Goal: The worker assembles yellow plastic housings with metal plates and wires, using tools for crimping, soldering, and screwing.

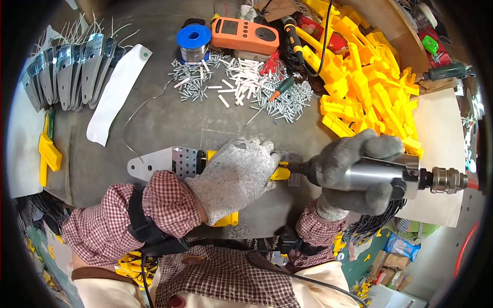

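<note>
A yellow plastic part (280,171) w/ a perforated metal plate (169,161) is pressed flat at bench centre by the gloved left hand (233,177), fingers spread over it, not curled. A pneumatic screwdriver (380,177) is gripped tight in the right hand (354,174), tip at the part's right end. Assembly judged light & stiff, plate edges prob. sharp; best held on the plastic body.

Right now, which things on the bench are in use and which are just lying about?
In use:
left hand pressing down the yellow part on the metal plate
right hand gripping the air screwdriver

Lying about:
solder spool
orange meter
screw pile
yellow parts heap
stacked metal plates
</note>
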Available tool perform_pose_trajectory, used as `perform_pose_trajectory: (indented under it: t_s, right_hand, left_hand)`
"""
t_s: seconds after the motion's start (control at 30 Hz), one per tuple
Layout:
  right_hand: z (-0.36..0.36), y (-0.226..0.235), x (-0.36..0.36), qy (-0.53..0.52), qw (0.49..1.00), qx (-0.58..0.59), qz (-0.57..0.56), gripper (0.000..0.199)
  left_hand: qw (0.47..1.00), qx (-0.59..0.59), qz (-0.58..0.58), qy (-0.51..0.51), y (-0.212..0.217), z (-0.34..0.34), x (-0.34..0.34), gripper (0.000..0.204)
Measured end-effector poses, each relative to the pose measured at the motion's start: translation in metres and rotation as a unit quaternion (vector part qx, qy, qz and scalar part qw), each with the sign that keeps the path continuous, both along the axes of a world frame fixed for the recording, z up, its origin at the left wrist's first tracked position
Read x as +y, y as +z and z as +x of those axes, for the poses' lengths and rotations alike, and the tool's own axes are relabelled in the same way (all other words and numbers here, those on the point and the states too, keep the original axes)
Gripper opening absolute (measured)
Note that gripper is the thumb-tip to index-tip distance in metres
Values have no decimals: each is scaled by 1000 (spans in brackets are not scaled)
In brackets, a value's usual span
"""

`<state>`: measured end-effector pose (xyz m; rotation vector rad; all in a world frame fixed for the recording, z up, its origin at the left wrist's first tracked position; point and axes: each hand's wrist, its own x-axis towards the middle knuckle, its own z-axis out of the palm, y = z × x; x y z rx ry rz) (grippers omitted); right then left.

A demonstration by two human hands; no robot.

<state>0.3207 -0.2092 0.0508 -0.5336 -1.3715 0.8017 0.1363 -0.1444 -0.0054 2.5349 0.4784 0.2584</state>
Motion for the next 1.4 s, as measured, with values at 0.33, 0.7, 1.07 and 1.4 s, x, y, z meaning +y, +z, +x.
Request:
perform_pose_trajectory:
  t_s: [0.33, 0.7, 1.07, 1.4]
  right_hand:
    - [-10, -23, -3, -134, 980, 146, 32, 60]
    - [6, 0, -5, 438, 898, -37, 4, 52]
    - [-104, 21, 5, 283, 945, -162, 36, 63]
    - [-87, 19, -24, 171, 974, -145, 32, 60]
  left_hand:
    - [999, 24, -32, 0, 1, 7, -1, 48]
    - [999, -9, -32, -3, 3, 3, 7, 33]
    - [998, -58, 4, 24, -9, 1, 6, 23]
    - [999, -43, 4, -26, 2, 5, 2, 26]
